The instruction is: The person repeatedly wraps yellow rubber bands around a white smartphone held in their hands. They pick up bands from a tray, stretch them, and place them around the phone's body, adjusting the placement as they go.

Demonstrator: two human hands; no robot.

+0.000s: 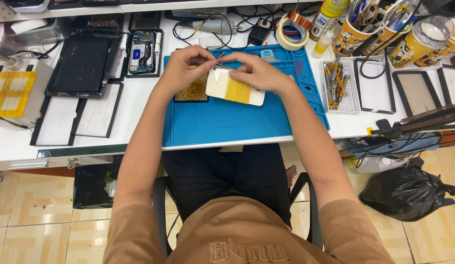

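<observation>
The mat (pixel 227 122) at the table's (pixel 139 102) centre looks like matt blue rubber, lightly moulded. The table is smooth white laminate. Between the hands, left (pixel 186 66) and right (pixel 257 71), the card (pixel 235 89) is matt cream with a glossy yellow strip; the tweezers (pixel 219 57) glint like bare metal. At ten o'clock the frame (pixel 83 61) is dark, dull plastic. At one o'clock the tape roll (pixel 291 34) has a shiny beige face. At two o'clock the cups (pixel 384 34) look like glossy printed paper. At four o'clock, on the tiled floor, the bag (pixel 406 190) is crinkled, glossy black plastic. The shirt (pixel 247 234) is matt brown cloth.
</observation>
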